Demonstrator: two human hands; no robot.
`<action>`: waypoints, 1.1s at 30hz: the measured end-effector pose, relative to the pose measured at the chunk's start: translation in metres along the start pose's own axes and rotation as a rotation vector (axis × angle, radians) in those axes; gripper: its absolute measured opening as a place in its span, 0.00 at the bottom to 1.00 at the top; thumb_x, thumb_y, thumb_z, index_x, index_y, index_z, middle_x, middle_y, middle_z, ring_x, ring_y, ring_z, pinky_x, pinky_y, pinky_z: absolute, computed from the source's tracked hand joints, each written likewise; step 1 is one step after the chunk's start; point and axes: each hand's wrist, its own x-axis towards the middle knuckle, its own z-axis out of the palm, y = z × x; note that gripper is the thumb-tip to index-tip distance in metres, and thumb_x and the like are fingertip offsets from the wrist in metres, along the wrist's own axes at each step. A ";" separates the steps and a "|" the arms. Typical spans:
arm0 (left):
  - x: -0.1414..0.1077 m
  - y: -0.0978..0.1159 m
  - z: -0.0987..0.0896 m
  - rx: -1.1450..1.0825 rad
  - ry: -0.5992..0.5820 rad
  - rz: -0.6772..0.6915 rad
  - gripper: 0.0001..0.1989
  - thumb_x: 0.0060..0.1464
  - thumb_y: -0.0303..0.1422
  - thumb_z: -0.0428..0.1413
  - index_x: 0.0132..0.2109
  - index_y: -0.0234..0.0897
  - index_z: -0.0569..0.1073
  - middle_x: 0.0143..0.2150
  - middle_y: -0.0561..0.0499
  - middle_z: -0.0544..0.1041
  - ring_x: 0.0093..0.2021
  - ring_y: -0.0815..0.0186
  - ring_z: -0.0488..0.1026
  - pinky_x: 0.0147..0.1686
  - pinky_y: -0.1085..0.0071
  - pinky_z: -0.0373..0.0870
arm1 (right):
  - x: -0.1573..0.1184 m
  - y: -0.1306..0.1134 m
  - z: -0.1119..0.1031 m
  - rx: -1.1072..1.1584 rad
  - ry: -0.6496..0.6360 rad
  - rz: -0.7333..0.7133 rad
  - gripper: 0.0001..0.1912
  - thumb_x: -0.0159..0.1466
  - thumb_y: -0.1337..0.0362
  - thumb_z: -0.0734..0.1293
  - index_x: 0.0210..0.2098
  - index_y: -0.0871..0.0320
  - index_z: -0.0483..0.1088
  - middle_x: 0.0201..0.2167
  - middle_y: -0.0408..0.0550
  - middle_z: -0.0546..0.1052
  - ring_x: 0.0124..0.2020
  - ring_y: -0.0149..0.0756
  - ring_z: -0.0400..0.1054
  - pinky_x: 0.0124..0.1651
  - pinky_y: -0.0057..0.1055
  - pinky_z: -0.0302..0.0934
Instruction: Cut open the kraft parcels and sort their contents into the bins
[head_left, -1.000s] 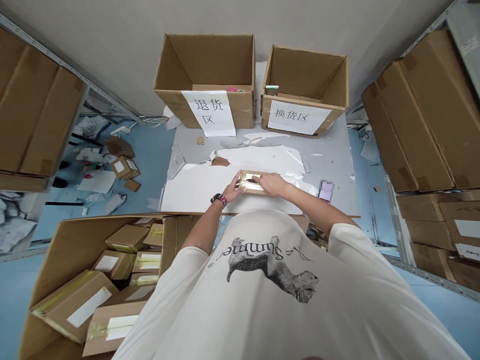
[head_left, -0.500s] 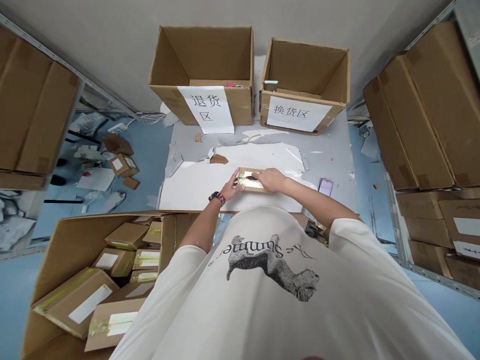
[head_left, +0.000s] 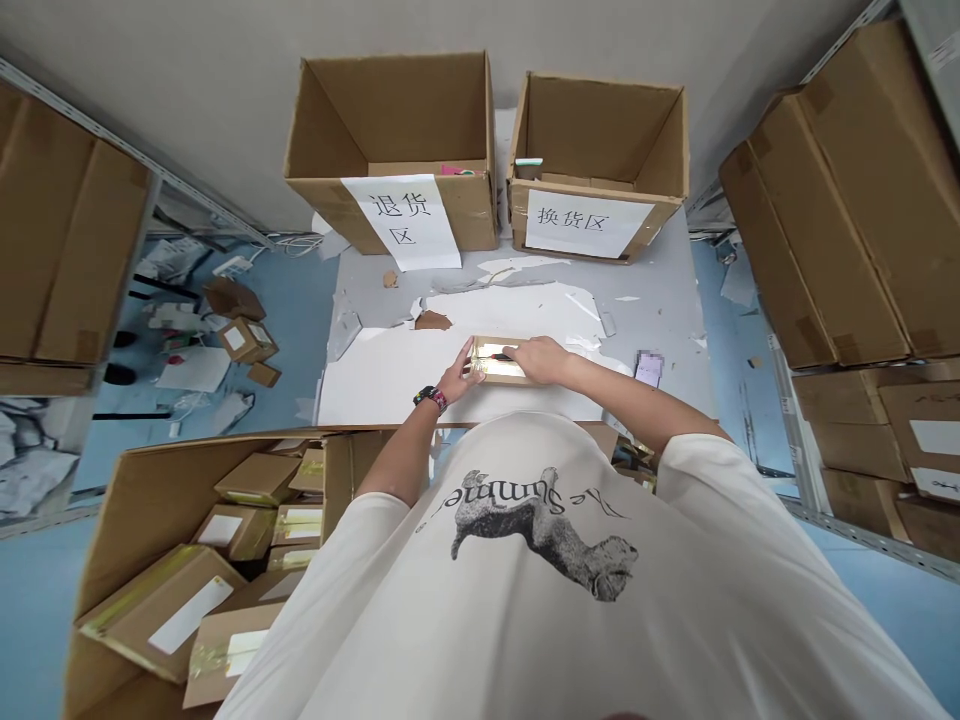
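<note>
A small cardboard box (head_left: pixel 501 378) lies on the white sheet near the table's front edge, with shiny tape across its top. Gripping its left end is my left hand (head_left: pixel 457 377), thumb on the near side and fingers toward the far side. My right hand (head_left: pixel 541 360) is closed around a slim red and black box cutter (head_left: pixel 498 357) over the right part of the box. The cutter points left along the taped top; its blade is too small to make out, and its handle is mostly hidden in my fist.
Two open cartons with paper signs, a left carton (head_left: pixel 322 210) and a right carton (head_left: pixel 645 235), stand at the table's back. A phone (head_left: pixel 648 370) lies on the right. Below left, a large carton (head_left: pixel 97 560) holds several taped parcels. Shelves with boxes flank both sides.
The view has shifted slightly, so the back cartons appear a little further left. Both hands keep their hold; the box and the cutter have hardly moved.
</note>
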 end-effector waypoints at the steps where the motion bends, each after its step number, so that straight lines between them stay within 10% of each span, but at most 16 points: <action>1: 0.000 0.001 0.000 0.014 0.002 -0.006 0.69 0.60 0.55 0.71 0.93 0.49 0.41 0.81 0.35 0.74 0.76 0.46 0.76 0.77 0.42 0.73 | -0.002 0.002 0.002 -0.007 -0.001 0.013 0.27 0.80 0.66 0.67 0.76 0.58 0.73 0.63 0.65 0.87 0.64 0.56 0.84 0.62 0.42 0.72; 9: -0.006 0.008 0.000 0.021 -0.041 0.012 0.66 0.64 0.56 0.68 0.93 0.53 0.38 0.80 0.37 0.76 0.75 0.45 0.79 0.77 0.40 0.73 | -0.016 0.007 0.012 -0.019 -0.006 0.028 0.25 0.82 0.69 0.62 0.76 0.60 0.72 0.60 0.66 0.88 0.65 0.55 0.83 0.61 0.40 0.71; 16: 0.004 0.036 -0.003 0.420 -0.008 0.118 0.62 0.63 0.56 0.68 0.92 0.42 0.51 0.95 0.37 0.37 0.92 0.27 0.42 0.86 0.30 0.50 | -0.016 0.006 0.012 -0.021 -0.029 0.060 0.26 0.81 0.71 0.63 0.75 0.60 0.72 0.60 0.66 0.88 0.65 0.55 0.84 0.60 0.41 0.71; 33: 0.009 0.034 -0.014 0.407 -0.094 0.185 0.56 0.68 0.59 0.65 0.92 0.44 0.55 0.92 0.43 0.57 0.91 0.39 0.54 0.89 0.42 0.54 | -0.076 0.052 0.032 -0.061 -0.079 0.180 0.28 0.78 0.73 0.62 0.75 0.59 0.73 0.56 0.67 0.89 0.61 0.59 0.85 0.59 0.44 0.69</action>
